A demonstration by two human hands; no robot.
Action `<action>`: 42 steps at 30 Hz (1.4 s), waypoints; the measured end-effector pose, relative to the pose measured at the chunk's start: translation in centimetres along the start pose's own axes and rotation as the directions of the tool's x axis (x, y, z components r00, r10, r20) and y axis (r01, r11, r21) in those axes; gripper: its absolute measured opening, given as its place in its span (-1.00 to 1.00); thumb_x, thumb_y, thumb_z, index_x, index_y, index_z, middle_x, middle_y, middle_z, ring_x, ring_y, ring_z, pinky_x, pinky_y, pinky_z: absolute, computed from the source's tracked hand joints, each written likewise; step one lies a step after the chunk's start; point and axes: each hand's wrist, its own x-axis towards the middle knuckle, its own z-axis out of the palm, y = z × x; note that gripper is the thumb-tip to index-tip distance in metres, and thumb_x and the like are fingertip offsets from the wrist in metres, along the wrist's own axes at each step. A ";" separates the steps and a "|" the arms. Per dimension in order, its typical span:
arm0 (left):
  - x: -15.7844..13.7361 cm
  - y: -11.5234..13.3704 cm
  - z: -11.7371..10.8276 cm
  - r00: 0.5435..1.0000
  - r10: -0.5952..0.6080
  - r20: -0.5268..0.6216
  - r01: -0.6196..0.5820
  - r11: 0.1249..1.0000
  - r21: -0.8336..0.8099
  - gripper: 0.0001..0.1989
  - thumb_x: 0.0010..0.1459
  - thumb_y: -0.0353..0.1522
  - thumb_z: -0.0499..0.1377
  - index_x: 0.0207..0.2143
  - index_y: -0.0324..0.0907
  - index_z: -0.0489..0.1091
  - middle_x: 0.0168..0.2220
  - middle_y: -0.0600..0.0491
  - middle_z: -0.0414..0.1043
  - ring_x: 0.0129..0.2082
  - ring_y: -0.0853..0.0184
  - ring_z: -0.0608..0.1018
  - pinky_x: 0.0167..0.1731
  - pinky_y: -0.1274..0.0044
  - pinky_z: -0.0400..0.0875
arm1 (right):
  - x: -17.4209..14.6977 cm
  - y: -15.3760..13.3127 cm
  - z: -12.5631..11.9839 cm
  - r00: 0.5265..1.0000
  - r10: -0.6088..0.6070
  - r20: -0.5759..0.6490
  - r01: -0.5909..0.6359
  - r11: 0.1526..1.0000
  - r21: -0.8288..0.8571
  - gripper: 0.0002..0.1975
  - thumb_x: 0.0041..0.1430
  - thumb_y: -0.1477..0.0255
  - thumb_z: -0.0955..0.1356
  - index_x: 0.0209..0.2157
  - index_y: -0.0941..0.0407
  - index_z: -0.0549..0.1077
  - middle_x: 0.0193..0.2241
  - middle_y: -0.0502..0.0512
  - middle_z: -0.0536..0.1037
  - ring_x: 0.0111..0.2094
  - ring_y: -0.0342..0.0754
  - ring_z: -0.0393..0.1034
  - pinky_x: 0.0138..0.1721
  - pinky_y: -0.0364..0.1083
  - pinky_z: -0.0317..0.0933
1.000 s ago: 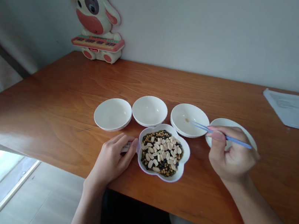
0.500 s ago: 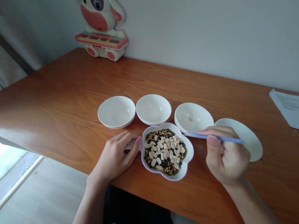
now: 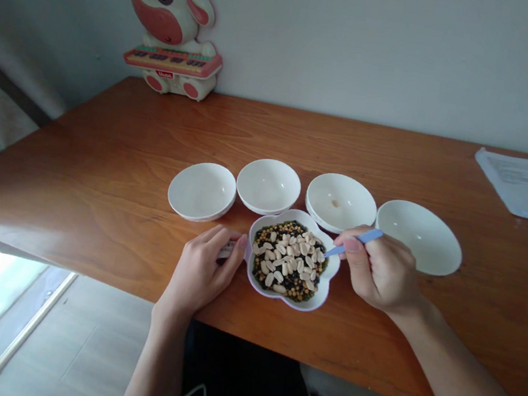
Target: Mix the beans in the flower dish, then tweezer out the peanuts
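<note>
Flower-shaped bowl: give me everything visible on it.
The flower-shaped bowl is white inside with a lilac rim, looks like plastic, and sits upright on the wooden table. Pale peanuts lie over small yellow, black and green grains. The left hand holds its left side, apparently by a mostly hidden handle. A blue tool in the right hand reaches over its right side; tip contact is unclear.

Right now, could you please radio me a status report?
Left grip on handle of flower-shaped bowl. Right grip holding blue tweezers, tip at the peanuts. Nothing seen in the way.
</note>
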 end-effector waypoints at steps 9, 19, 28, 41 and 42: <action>-0.1 -0.2 0.1 1.000 0.008 -0.002 -0.008 1.000 -0.009 -0.79 0.48 -0.30 0.12 -0.23 -0.15 0.49 -0.34 0.06 0.55 -0.35 0.34 0.59 -0.29 0.53 0.39 | -0.7 0.6 0.5 0.995 -0.057 0.077 0.054 0.998 0.035 -0.89 0.36 0.59 0.31 -0.26 0.11 0.39 -0.41 0.07 0.60 -0.43 -0.09 0.51 -0.42 -0.12 0.36; -0.1 -0.2 0.0 1.000 0.012 -0.005 -0.012 1.000 0.002 -0.78 0.47 -0.29 0.13 -0.23 -0.15 0.50 -0.34 0.05 0.57 -0.36 0.33 0.60 -0.31 0.52 0.41 | -0.3 0.5 0.2 0.999 -0.037 0.038 0.035 0.998 0.054 -0.85 0.37 0.58 0.29 -0.27 0.08 0.42 -0.43 0.01 0.60 -0.47 -0.13 0.46 -0.43 -0.13 0.33; -0.1 -0.1 0.0 1.000 0.008 -0.001 -0.008 1.000 0.005 -0.77 0.47 -0.28 0.12 -0.23 -0.15 0.50 -0.34 0.04 0.58 -0.37 0.32 0.60 -0.31 0.52 0.41 | -0.7 0.7 0.4 0.996 -0.036 0.077 0.035 0.999 0.011 -0.87 0.33 0.58 0.31 -0.30 0.08 0.42 -0.45 0.02 0.61 -0.49 -0.10 0.48 -0.44 -0.12 0.32; -0.1 -0.1 0.1 1.000 0.003 -0.003 -0.003 1.000 0.003 -0.76 0.48 -0.27 0.11 -0.24 -0.15 0.50 -0.36 0.03 0.57 -0.37 0.32 0.60 -0.33 0.52 0.41 | -0.7 0.8 0.4 0.996 -0.042 0.075 0.043 0.999 -0.014 -0.87 0.34 0.56 0.31 -0.30 0.09 0.42 -0.47 0.01 0.58 -0.51 -0.12 0.45 -0.46 -0.12 0.30; -0.1 0.0 0.1 1.000 0.003 -0.004 -0.003 1.000 0.002 -0.76 0.48 -0.28 0.11 -0.24 -0.15 0.50 -0.36 0.03 0.57 -0.37 0.32 0.60 -0.33 0.52 0.41 | -0.7 0.8 0.4 0.996 -0.044 0.082 0.046 0.999 -0.014 -0.87 0.34 0.57 0.31 -0.29 0.09 0.42 -0.46 0.01 0.59 -0.50 -0.11 0.46 -0.45 -0.12 0.31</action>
